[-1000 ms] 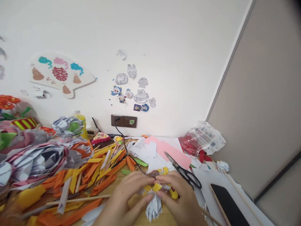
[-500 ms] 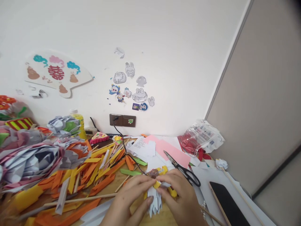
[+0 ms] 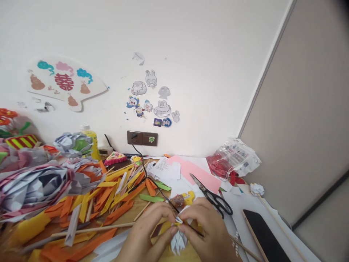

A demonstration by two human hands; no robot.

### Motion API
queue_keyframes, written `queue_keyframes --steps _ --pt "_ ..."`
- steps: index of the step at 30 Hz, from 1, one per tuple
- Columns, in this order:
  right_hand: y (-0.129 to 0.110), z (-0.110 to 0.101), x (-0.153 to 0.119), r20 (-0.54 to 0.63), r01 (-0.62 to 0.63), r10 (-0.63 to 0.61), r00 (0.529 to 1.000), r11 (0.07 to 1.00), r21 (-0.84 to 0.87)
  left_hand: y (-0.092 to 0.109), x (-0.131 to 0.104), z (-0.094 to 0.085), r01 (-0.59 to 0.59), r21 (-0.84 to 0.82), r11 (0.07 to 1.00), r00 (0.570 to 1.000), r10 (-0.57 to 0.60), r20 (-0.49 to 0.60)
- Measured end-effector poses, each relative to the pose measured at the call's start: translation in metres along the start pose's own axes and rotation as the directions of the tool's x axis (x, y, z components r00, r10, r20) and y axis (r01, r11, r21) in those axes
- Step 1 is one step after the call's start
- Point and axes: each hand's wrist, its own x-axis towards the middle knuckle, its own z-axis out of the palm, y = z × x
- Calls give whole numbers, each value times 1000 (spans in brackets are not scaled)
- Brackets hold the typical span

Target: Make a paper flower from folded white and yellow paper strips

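Note:
Between the fingertips of both hands is a white folded-paper piece [image 3: 179, 241] with pointed tips hanging downward. My left hand [image 3: 149, 233] pinches its upper left side, thumb and forefinger close together. On the other side, my right hand [image 3: 205, 229] pinches the upper right, its thumb near the left thumb. A small white fold and a bit of yellow show between the fingers; the rest of the upper part is covered. Just behind the hands lies a yellow tool [image 3: 188, 198] with a brownish crusted lump beside it, partly hidden. A black cord [image 3: 155, 185] runs toward it.
Black-handled scissors [image 3: 215, 198] lie behind my right hand, with a phone [image 3: 263, 236] farther right. Orange and yellow folded paper strips [image 3: 117, 203] and sticks cover the left side. Paper flower bundles [image 3: 35, 189] stand far left. Pink paper [image 3: 201, 174] and a plastic bag [image 3: 237, 156] lie at the back.
My fingertips have shifted slightly down and the fingers are re-placed on the paper piece. A white fold now shows at its top, where yellow showed before. More of the black cord is visible behind.

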Motion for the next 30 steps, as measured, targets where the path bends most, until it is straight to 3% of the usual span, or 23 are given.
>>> queue_keyframes --steps 4,7,11,12,15,18,22,27,30 --pt "-5 0 3 64 -48 45 997 997 54 1 2 -3 -3 -21 1000 998 4 66" --pt "-8 1 5 166 -251 234 958 964 85 -1 6 -6 76 -48 996 990 -70 125" --pt "-1 12 2 394 -596 494 775 779 197 -19 12 -1 302 -256 918 914 -202 353" --pt "4 16 0 446 -651 514 733 722 236 -27 12 2 351 -300 887 886 -210 414" --pt "20 30 -9 548 -718 496 673 617 322 -50 10 12 450 -369 813 832 -233 503" --pt "31 38 -18 577 -729 492 653 615 301 -67 5 20 448 -292 845 835 -278 475" --pt "31 38 -20 545 -719 532 647 664 206 -74 1 25 413 -210 886 855 -298 424" --pt "29 36 -17 542 -670 503 673 726 159 -71 2 25 379 -96 920 873 -322 365" --pt "28 36 -16 521 -605 461 718 784 139 -66 2 24 337 1 942 890 -318 327"
